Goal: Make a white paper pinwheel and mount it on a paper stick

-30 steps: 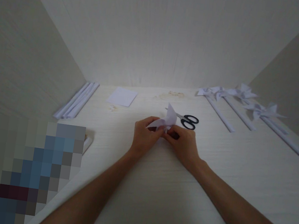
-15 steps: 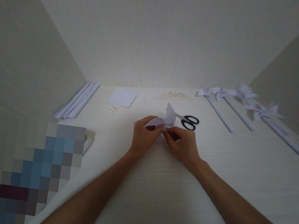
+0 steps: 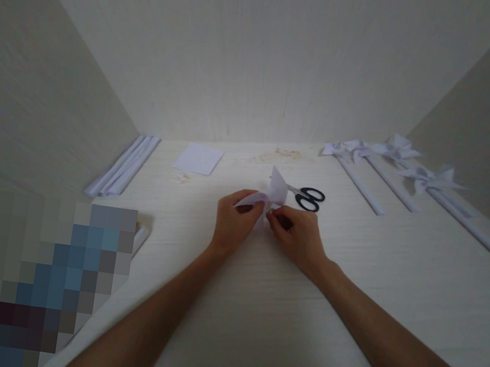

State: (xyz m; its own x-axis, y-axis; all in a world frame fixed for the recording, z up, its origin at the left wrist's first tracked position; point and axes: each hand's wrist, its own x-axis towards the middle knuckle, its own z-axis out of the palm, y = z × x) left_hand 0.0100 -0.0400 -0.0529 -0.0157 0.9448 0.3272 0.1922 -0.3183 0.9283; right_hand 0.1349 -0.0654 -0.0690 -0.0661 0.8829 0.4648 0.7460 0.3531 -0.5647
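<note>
1. Pale, wood-grained panels wall in the counter on three sides, and its light surface runs back to the rear wall.
2. Near the middle of the counter, the left hand and the right hand meet around a folded white paper piece.
3. Left hand: fingers curled, thumb and fingertips pinching one flap of the paper piece at its left side.
4. Right hand: fingers bent inward, fingertips closed on the paper's centre from the right; whether anything small sits between them cannot be told.
5. One pointed flap of the paper stands up above both hands; the rest is held just off the counter, between the two hands.
6. Black-handled scissors lie flat just behind the right hand, blades pointing towards the paper.
7. A flat white paper sheet lies farther back to the left, well apart from the hands.
8. A bundle of rolled white paper sticks rests along the left wall.
9. Several finished paper pinwheels on white sticks lie side by side at the right rear of the counter.
10. A blurred-out patch covers the lower left corner.
</note>
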